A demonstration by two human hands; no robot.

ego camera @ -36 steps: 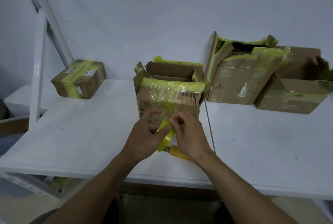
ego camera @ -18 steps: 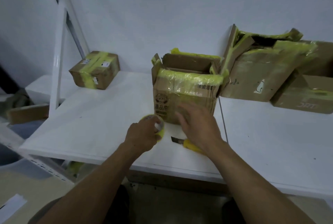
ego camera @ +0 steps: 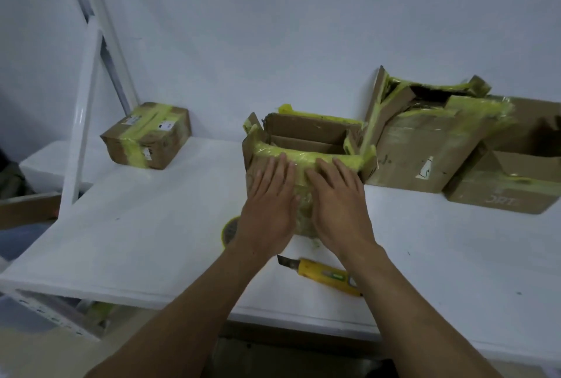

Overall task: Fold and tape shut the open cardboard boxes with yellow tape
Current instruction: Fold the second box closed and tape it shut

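Two bare forearms reach in from the near edge of a white desk (ego camera: 145,225); a yellow utility knife (ego camera: 326,276) lies near that edge, between the forearms, its blade end pointing left. A little further in, a roll of yellow tape (ego camera: 229,230) rests on the desk just left of the left wrist, partly hidden by it; no finger touches it. Beyond that, the left hand (ego camera: 268,204) and right hand (ego camera: 340,204) lie side by side, fingers straight and slightly spread, holding nothing, palms flat against the near face of an open cardboard box (ego camera: 306,131); the fingertips reach the yellow-taped rim at the top of that face. The box stands at the middle of the desk, its top flaps up and edged with yellow tape. Further back, toward the far left corner, sits a small closed box (ego camera: 147,136) banded with yellow tape; along the far right edge stand two larger, crumpled boxes, one torn open (ego camera: 425,153) and touching the middle box, the other (ego camera: 513,192) just right of it. A white metal post (ego camera: 82,134) rises at the left; a pale wall (ego camera: 303,28) stands behind.
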